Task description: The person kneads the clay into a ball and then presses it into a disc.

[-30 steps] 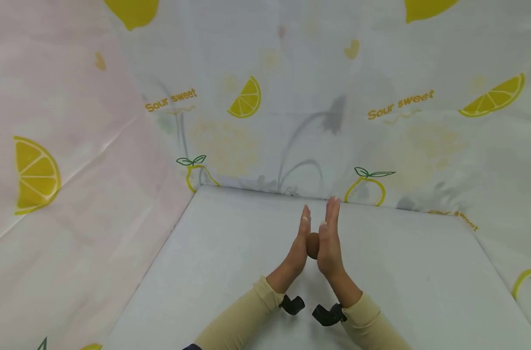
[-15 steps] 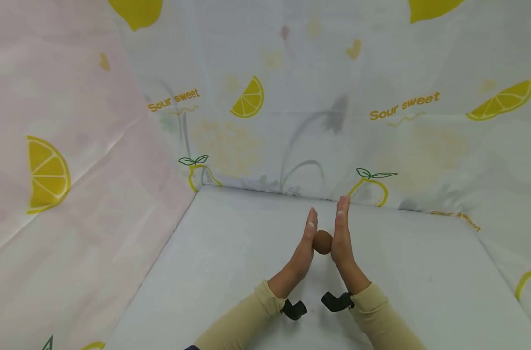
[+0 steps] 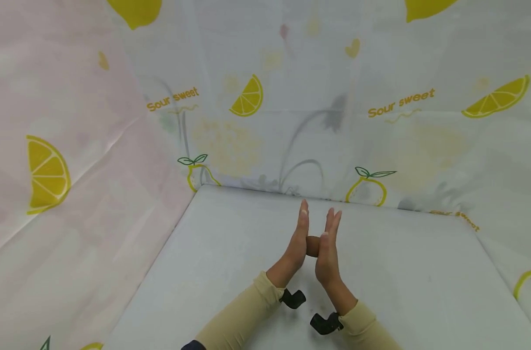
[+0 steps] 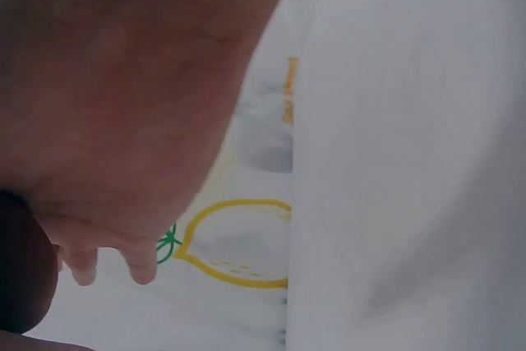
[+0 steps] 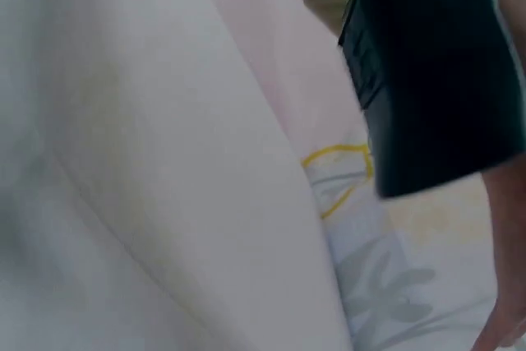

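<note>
Two flat palms face each other above the counter (image 3: 230, 272): your left hand (image 3: 297, 238) upright, fingers straight, then the brown ball (image 3: 312, 246) pressed between both palms, then your right hand (image 3: 328, 248), fingers straight, set slightly lower.

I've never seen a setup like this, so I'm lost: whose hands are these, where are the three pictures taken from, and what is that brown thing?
No machine here: a person works with bare hands. The wide picture comes from a camera on their head; the two blurry close-ups come from small black cameras strapped to each wrist. The left hand and right hand stand upright, fingers straight, palms facing, pressing a small brown ball between them above a white table. Lemon-printed cloth hangs behind.
</note>
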A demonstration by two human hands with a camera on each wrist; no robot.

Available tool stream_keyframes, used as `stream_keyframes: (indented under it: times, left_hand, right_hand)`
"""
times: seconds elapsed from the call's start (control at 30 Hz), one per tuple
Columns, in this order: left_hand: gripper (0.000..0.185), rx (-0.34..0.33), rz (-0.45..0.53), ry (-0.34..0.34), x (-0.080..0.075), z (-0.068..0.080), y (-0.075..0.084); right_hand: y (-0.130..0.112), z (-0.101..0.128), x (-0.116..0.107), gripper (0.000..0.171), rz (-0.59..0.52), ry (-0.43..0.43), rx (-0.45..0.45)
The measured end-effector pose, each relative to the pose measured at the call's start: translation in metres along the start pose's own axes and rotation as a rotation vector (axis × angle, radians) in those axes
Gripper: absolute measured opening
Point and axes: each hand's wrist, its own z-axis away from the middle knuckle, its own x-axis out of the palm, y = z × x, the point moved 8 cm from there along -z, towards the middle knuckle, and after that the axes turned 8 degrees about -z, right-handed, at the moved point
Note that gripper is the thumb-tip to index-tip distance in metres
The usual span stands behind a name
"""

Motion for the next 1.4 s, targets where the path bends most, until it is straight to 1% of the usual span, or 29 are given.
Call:
stream_keyframes:
  times: [0.1, 0.2, 0.33, 0.4, 0.47, 0.57, 0.67, 0.77, 0.93, 1.07, 1.23, 1.4]
  left_hand:
    - [0.082, -0.02, 0.008, -0.002, 0.0, 0.001, -0.005]
    - [0.082, -0.033, 0.016, -0.021, 0.003, 0.003, -0.008]
    - [0.081, -0.024, 0.02, -0.057, 0.01, 0.008, -0.01]
    - [0.08, -0.013, 0.01, -0.074, 0.013, 0.01, -0.012]
    - [0.08, -0.017, 0.001, -0.088, 0.017, 0.012, -0.015]
    - [0.082, -0.028, 0.005, -0.111, 0.023, 0.015, -0.019]
    - [0.084, -0.037, 0.047, -0.129, 0.027, 0.017, -0.019]
    - [0.086, -0.027, 0.092, -0.137, 0.027, 0.017, -0.016]
    - [0.088, 0.008, 0.115, -0.129, 0.02, 0.013, -0.007]
    - [0.087, 0.011, 0.104, -0.103, 0.013, 0.007, -0.002]
    - [0.085, -0.001, 0.082, -0.052, 0.005, 0.003, -0.003]
    - [0.085, -0.024, 0.106, -0.037, 0.003, 0.003, -0.009]
  right_hand:
    - [-0.007, 0.001, 0.002, 0.066, -0.006, 0.003, -0.004]
    - [-0.016, -0.001, 0.001, 0.066, -0.03, 0.006, -0.014]
    - [-0.027, -0.01, -0.002, 0.067, -0.049, 0.003, -0.024]
    - [-0.031, -0.015, -0.004, 0.067, -0.049, -0.001, -0.025]
    - [-0.032, -0.022, -0.007, 0.067, -0.049, -0.001, -0.02]
    - [-0.03, -0.031, -0.013, 0.065, -0.054, 0.008, 0.018]
    - [-0.02, -0.039, -0.02, 0.065, -0.061, 0.025, 0.085]
    - [-0.008, -0.041, -0.027, 0.064, -0.054, 0.035, 0.123]
    - [0.009, -0.031, -0.032, 0.064, -0.01, 0.032, 0.117]
    - [0.017, -0.016, -0.026, 0.063, 0.045, 0.015, 0.093]
    - [0.009, -0.003, -0.011, 0.062, 0.079, 0.001, 0.031]
    - [-0.009, 0.001, 0.001, 0.065, 0.107, -0.012, -0.05]
